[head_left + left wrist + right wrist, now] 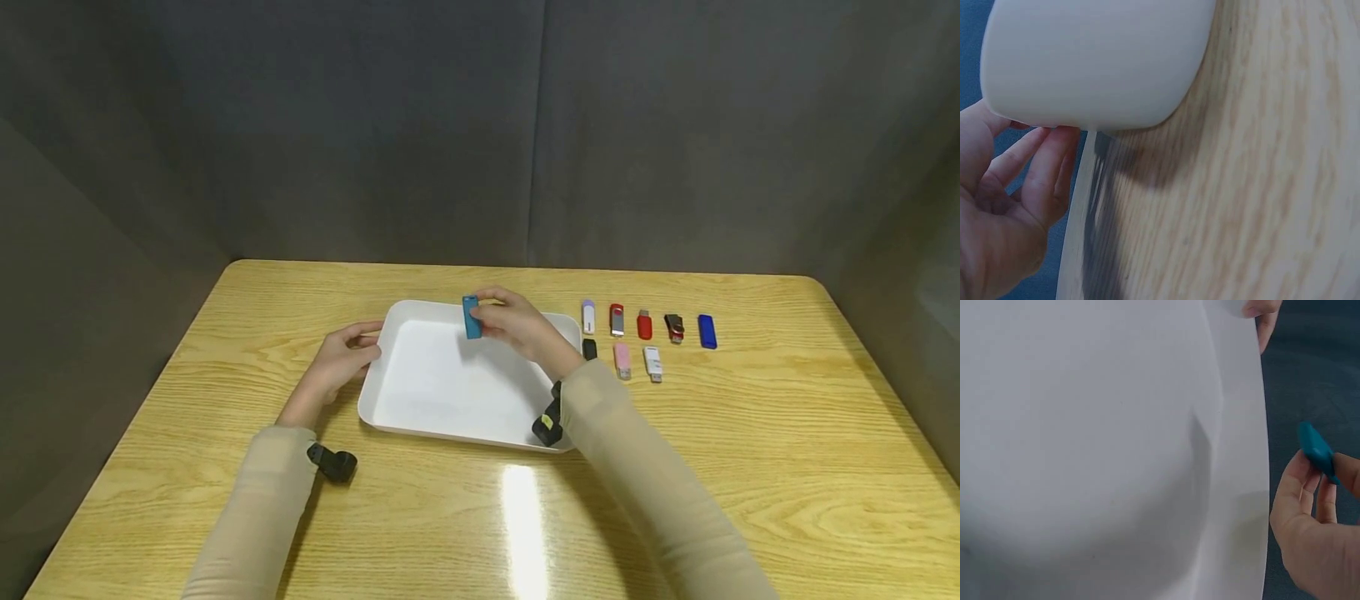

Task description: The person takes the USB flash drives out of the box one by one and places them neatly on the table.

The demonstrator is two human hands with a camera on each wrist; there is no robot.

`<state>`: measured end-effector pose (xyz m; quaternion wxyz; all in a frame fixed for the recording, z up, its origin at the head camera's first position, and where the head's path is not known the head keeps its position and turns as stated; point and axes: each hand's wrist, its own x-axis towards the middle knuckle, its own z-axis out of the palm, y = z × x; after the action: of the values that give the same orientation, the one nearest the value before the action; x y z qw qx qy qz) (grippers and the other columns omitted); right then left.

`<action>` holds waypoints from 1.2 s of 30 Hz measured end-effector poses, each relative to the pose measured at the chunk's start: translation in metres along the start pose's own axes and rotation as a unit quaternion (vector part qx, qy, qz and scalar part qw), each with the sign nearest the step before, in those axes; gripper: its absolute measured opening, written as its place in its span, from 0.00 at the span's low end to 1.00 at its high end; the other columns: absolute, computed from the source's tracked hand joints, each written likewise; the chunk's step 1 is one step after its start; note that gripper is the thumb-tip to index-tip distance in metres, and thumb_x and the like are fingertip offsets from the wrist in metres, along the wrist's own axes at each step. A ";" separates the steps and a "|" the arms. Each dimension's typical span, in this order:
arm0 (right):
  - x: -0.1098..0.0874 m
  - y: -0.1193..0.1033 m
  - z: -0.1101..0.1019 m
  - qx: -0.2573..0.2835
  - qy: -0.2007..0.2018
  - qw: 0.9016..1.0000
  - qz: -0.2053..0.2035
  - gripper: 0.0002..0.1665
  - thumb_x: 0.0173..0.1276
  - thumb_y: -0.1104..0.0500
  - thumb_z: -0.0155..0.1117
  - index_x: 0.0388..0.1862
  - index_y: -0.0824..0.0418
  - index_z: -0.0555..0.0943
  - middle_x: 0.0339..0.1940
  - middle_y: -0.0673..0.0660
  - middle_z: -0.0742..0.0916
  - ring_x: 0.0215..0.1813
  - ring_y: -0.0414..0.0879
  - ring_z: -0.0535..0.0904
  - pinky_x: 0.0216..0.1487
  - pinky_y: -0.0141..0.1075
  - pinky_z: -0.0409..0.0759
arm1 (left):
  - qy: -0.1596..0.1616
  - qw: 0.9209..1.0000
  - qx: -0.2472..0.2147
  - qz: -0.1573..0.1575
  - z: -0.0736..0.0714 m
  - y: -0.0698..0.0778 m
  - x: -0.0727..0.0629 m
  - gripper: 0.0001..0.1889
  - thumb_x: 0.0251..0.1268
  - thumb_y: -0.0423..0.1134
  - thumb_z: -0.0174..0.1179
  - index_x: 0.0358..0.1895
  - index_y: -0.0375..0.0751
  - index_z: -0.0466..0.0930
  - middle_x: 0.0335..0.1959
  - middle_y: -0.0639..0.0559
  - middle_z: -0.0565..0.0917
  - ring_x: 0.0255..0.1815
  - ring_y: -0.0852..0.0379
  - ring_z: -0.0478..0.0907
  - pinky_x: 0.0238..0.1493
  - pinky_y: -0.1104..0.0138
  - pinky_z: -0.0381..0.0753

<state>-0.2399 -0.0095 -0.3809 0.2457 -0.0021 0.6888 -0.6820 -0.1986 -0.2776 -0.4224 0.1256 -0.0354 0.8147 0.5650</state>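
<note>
My right hand (pixel 517 325) pinches a teal USB flash drive (pixel 471 317) between thumb and fingers, above the far part of a white tray (pixel 442 375). In the right wrist view the teal drive's narrow side shows past the tray's rim. At the tray's left end, my left hand (pixel 341 362) holds the rim. Its fingertips meet the tray wall in the left wrist view, and a fingertip laps over the rim at the top of the right wrist view. No drive shows in the visible part of the tray.
Right of the tray lie USB drives in two rows: white-and-purple (pixel 588 318), red-and-silver (pixel 617 320), red (pixel 645 325), dark swivel (pixel 674 327) and blue (pixel 707 331) at the back; black (pixel 589 349), pink (pixel 622 361) and white (pixel 653 363) nearer. Dark curtains surround the wooden table (pixel 420 517).
</note>
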 end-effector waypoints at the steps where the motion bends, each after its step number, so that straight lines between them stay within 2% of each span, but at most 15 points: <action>1: -0.001 0.000 -0.001 0.002 0.002 1.000 0.004 0.28 0.71 0.65 0.52 0.69 0.65 0.64 0.63 0.64 0.72 0.46 0.42 0.75 0.52 0.31 0.77 | -0.001 1.000 0.001 0.001 0.000 0.000 0.000 0.28 0.64 0.32 0.49 0.70 0.39 0.64 0.59 0.34 0.72 0.47 0.52 0.79 0.43 0.69 0.84; 6: -0.008 -0.004 -0.008 0.012 0.010 1.000 0.014 0.30 0.70 0.66 0.53 0.70 0.65 0.63 0.67 0.65 0.70 0.51 0.44 0.74 0.65 0.39 0.73 | -0.001 1.000 -0.001 0.005 0.002 0.001 -0.001 0.28 0.64 0.32 0.49 0.70 0.38 0.64 0.59 0.34 0.72 0.46 0.53 0.79 0.43 0.69 0.84; 10: -0.013 -0.009 -0.015 0.016 0.010 1.000 0.008 0.31 0.70 0.67 0.53 0.71 0.65 0.62 0.68 0.64 0.69 0.52 0.44 0.74 0.69 0.41 0.70 | 0.002 1.000 0.000 0.007 0.003 0.001 0.000 0.28 0.63 0.32 0.49 0.69 0.37 0.64 0.58 0.34 0.73 0.45 0.54 0.78 0.42 0.69 0.84; 14: -0.018 -0.015 -0.021 0.018 0.012 1.000 0.002 0.32 0.70 0.68 0.53 0.72 0.65 0.61 0.61 0.58 0.74 0.48 0.40 0.76 0.63 0.36 0.75 | 0.003 1.000 -0.001 0.006 0.002 0.002 0.000 0.28 0.63 0.31 0.49 0.69 0.37 0.64 0.57 0.35 0.73 0.44 0.55 0.78 0.42 0.70 0.84; 18: -0.024 -0.022 -0.026 0.025 0.018 0.999 -0.005 0.32 0.69 0.68 0.53 0.71 0.65 0.61 0.50 0.53 0.75 0.43 0.38 0.77 0.49 0.27 0.80 | 0.003 1.000 -0.001 0.009 0.000 0.003 -0.001 0.29 0.62 0.31 0.49 0.69 0.37 0.64 0.57 0.35 0.73 0.44 0.55 0.78 0.43 0.70 0.84; 21: -0.028 -0.025 -0.032 0.036 0.019 0.999 -0.009 0.32 0.69 0.68 0.53 0.72 0.65 0.60 0.49 0.52 0.75 0.42 0.37 0.78 0.43 0.23 0.80 | 0.003 1.000 0.001 0.010 -0.001 0.003 -0.002 0.29 0.62 0.31 0.49 0.69 0.37 0.64 0.57 0.35 0.72 0.44 0.56 0.78 0.43 0.71 0.84; 26: -0.035 -0.027 -0.044 0.040 0.022 0.999 -0.008 0.33 0.70 0.68 0.52 0.73 0.64 0.59 0.48 0.51 0.76 0.41 0.35 0.80 0.43 0.23 0.81 | 0.007 1.000 0.003 0.007 0.000 0.001 -0.004 0.29 0.62 0.31 0.49 0.69 0.37 0.64 0.56 0.36 0.72 0.43 0.56 0.77 0.42 0.72 0.84; 36: -0.051 -0.027 -0.077 0.056 0.024 0.998 -0.020 0.36 0.70 0.70 0.51 0.75 0.66 0.53 0.38 0.45 0.82 0.38 0.34 0.82 0.44 0.23 0.81 | 0.014 1.000 -0.002 0.010 0.000 0.001 -0.005 0.28 0.62 0.31 0.48 0.69 0.36 0.65 0.55 0.36 0.73 0.42 0.60 0.78 0.40 0.72 0.84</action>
<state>-0.2300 0.0781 -0.3427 0.2154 0.0147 0.6548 -0.7243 -0.1941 -0.2772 -0.4204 0.1082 -0.0357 0.8153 0.5677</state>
